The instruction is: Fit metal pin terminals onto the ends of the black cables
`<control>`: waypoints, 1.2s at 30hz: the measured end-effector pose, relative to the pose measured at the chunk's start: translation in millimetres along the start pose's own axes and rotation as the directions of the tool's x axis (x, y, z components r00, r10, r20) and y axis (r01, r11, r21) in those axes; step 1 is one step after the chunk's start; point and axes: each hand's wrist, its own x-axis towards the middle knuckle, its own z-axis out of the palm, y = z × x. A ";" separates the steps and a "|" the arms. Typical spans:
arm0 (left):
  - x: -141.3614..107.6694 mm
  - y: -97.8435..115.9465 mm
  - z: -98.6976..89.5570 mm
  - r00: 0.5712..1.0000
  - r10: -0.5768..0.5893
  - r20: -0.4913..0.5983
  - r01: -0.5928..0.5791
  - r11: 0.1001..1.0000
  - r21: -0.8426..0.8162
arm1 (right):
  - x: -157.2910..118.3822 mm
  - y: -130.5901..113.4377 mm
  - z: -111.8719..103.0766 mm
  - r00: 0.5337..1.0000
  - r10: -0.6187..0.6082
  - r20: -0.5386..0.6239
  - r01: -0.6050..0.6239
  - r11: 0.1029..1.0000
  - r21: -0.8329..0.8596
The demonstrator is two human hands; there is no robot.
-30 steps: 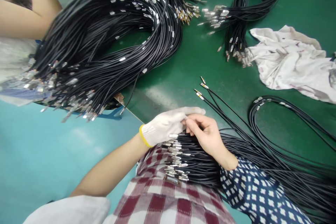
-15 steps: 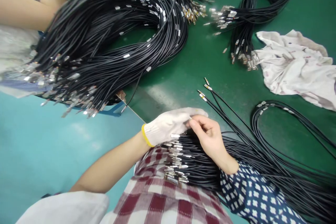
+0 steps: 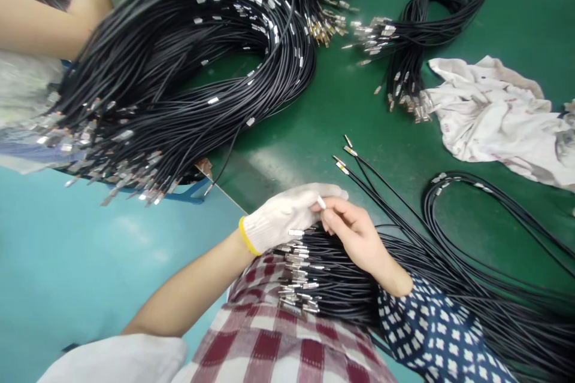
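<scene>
My left hand [image 3: 287, 215], in a white knit glove with a yellow cuff, has its fingers pressed together over the near cable ends. My right hand [image 3: 354, 230] is bare and pinches a small white piece [image 3: 321, 203] against the glove's fingers. Below both hands, a row of metal connector ends [image 3: 299, 275] lies at the table's near edge by the checked apron [image 3: 274, 341]. Their black cables [image 3: 345, 287] run off to the right, partly under my right hand. Two or three separate cable ends with yellow-marked labels [image 3: 342, 167] point up beyond my hands.
A large bundle of black cables [image 3: 179, 102] lies at the upper left, beside another person's arm [image 3: 45, 18]. A smaller coiled bundle [image 3: 442, 24] and a crumpled white cloth [image 3: 498, 119] are on the green table [image 3: 359, 90]. Looped cables [image 3: 431, 209] lie at the right.
The white piece between my fingers shows more clearly, and my right fingertips have shifted slightly down from the glove. The whole view has shifted slightly.
</scene>
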 end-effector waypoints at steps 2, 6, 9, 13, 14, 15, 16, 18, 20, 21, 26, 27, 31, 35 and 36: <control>0.4 -1.4 1.8 1.000 0.001 0.002 -0.001 1.000 -0.019 | -0.4 -0.2 -2.6 0.999 0.046 -0.011 -0.046 0.997 0.056; -1.3 -5.6 5.5 0.991 0.089 -0.099 -0.085 0.995 0.044 | -0.8 -1.5 -4.2 0.983 0.164 -0.081 -0.148 0.973 0.179; -5.4 -8.2 10.3 0.968 0.132 -0.212 -0.079 0.968 0.238 | -0.9 -2.8 -3.5 0.979 0.188 -0.073 -0.168 0.961 0.218; -9.4 -11.4 18.8 0.932 0.219 -0.289 -0.092 0.914 0.394 | -0.9 -3.7 -3.1 0.985 0.166 -0.053 -0.148 0.956 0.254; -9.8 -12.2 20.7 0.923 0.236 -0.303 -0.098 0.908 0.408 | -0.9 -3.6 -3.1 0.986 0.158 -0.046 -0.141 0.956 0.257; -9.9 -13.0 22.2 0.915 0.249 -0.317 -0.100 0.902 0.419 | -1.0 -3.4 -2.9 0.988 0.150 -0.042 -0.135 0.957 0.258; -9.8 -13.8 23.3 0.907 0.259 -0.332 -0.099 0.897 0.430 | -1.1 -3.0 -2.4 0.989 0.145 -0.042 -0.129 0.957 0.258; -9.3 -15.9 24.1 0.890 0.280 -0.360 -0.094 0.885 0.457 | -1.7 -1.1 -0.3 0.988 0.142 -0.056 -0.123 0.958 0.261; -8.6 -18.7 22.9 0.879 0.300 -0.372 -0.092 0.871 0.483 | -2.3 1.6 2.9 0.987 0.139 -0.076 -0.114 0.958 0.265; -8.4 -20.1 21.9 0.877 0.306 -0.372 -0.091 0.864 0.496 | -2.5 2.7 4.3 0.988 0.134 -0.081 -0.108 0.958 0.265; -12.1 -21.8 20.2 0.883 0.314 -0.349 -0.086 0.839 0.537 | -2.3 -3.1 -8.7 0.998 0.067 0.009 -0.067 0.995 0.068; -14.3 -20.6 21.1 0.887 0.309 -0.343 -0.084 0.838 0.539 | -2.4 -6.2 -16.8 0.998 0.051 0.045 -0.049 0.997 -0.063; -21.3 -14.5 21.3 0.892 0.371 -0.259 -0.094 0.712 0.696 | -3.4 -11.4 -53.2 0.955 -0.165 -0.247 -0.117 0.557 -0.822; -15.7 -12.9 8.5 0.826 0.562 0.051 -0.184 0.183 0.966 | -4.0 -1.5 -65.6 0.951 -0.240 -0.195 -0.167 0.130 -0.977; -13.1 -12.4 4.8 0.804 0.581 0.126 -0.191 0.052 0.980 | -4.6 0.3 -64.4 0.955 -0.242 -0.172 -0.152 0.101 -0.983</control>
